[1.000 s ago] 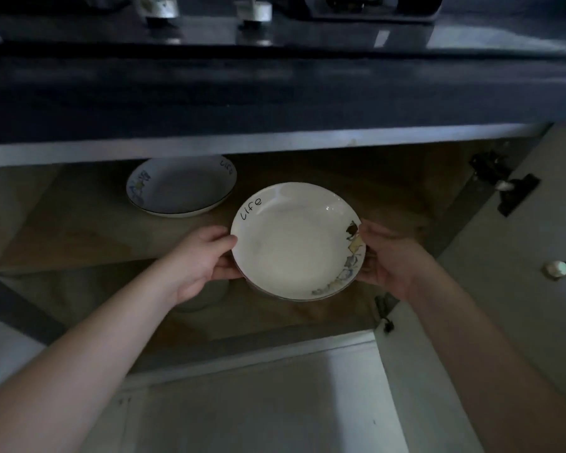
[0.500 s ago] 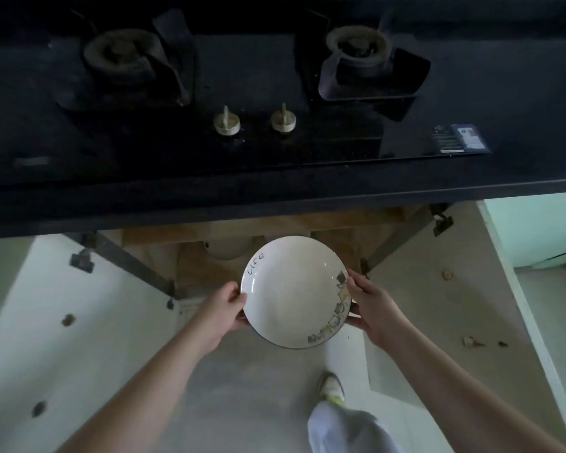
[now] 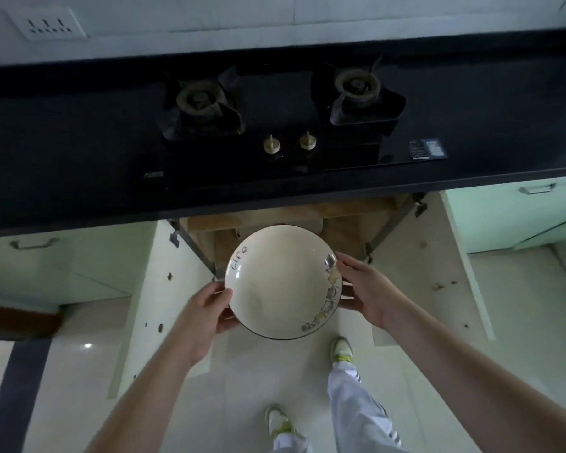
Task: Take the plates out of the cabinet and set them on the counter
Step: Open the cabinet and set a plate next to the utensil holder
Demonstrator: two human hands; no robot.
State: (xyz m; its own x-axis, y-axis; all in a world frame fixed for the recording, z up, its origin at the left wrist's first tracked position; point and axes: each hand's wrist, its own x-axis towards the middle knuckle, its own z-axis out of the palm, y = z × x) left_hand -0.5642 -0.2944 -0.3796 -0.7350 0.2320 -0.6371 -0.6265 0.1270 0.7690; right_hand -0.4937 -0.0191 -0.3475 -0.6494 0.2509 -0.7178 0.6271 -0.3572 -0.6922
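A white deep plate with the word "Life" on its rim and a small printed pattern along its right edge is held level in front of the open cabinet, below the black counter. My left hand grips its left rim and my right hand grips its right rim. The edge of another pale dish shows on the wooden shelf inside the cabinet, just behind the held plate.
A two-burner gas hob with two knobs fills the middle of the counter. Both white cabinet doors stand open on either side of me. My feet and pale trousers are on the tiled floor below.
I have stood up with the plate: it came out of the cabinet and rose toward the counter edge, and the view now takes in the hob, wall and socket.
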